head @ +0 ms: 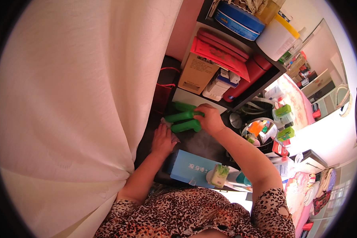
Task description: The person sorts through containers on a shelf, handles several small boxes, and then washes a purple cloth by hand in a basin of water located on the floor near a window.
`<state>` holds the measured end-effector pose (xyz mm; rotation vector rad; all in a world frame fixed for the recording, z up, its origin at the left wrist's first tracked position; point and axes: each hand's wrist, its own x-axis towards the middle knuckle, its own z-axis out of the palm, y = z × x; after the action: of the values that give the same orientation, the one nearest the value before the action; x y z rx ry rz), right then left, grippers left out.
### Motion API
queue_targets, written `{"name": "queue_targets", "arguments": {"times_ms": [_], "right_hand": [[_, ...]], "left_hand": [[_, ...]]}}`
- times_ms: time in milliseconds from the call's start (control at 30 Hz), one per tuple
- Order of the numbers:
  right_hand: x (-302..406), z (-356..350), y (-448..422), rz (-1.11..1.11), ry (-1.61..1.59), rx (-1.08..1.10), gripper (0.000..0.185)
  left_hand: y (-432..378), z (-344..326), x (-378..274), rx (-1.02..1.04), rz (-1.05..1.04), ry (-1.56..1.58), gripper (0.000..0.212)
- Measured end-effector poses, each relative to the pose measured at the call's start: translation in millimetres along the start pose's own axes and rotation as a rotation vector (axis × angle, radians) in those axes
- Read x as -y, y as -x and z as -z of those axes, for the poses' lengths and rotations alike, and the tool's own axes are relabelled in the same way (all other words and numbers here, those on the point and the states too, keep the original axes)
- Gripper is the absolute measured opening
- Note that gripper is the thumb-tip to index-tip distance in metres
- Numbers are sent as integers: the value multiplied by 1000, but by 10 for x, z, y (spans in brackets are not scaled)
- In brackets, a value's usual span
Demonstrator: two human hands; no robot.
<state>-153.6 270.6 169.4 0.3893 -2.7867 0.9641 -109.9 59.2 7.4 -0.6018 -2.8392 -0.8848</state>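
My left hand (163, 139) lies over a crumpled pale cloth (175, 138) on the dark tabletop (200, 144), its fingers pointing towards some green bottles. Parts of the cloth show beside the palm and beyond the fingertips. With its fingers around the narrow top of a green bottle (180, 116), my right hand (208, 118) holds it tilted. A second green bottle (184, 126) is close alongside on the near side, and a third green bottle (185, 106) is partly hidden behind. Whether the right hand also grips these two, I cannot tell.
A white curtain (77, 89) hangs along the left. Beyond the bottles stands a dark shelf (258, 92) with a cardboard box (197, 73) and red packets (217, 55). Nearer me are a blue box (190, 169) and a small green-and-white box (219, 175). A round mirror (260, 131) stands right.
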Motion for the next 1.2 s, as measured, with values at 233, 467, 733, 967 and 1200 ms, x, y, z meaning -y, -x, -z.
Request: {"name": "queue_targets", "arguments": {"times_ms": [233, 467, 733, 967, 1200], "right_hand": [[35, 311, 220, -116, 64, 5, 25], [-97, 528, 442, -175, 57, 117, 23], [107, 622, 687, -261, -7, 46, 25], [161, 871, 950, -320, 44, 63, 23], [179, 1016, 1148, -287, 110, 53, 23]], "left_hand": [[-271, -243, -23, -35, -19, -52, 58], [-836, -595, -102, -64, 66, -403, 42], [-1478, -759, -125, 159, 11, -611, 36], [-1396, -648, -264, -16, -127, -159, 40], [-1395, -828, -574, 87, -523, 32, 40]]}}
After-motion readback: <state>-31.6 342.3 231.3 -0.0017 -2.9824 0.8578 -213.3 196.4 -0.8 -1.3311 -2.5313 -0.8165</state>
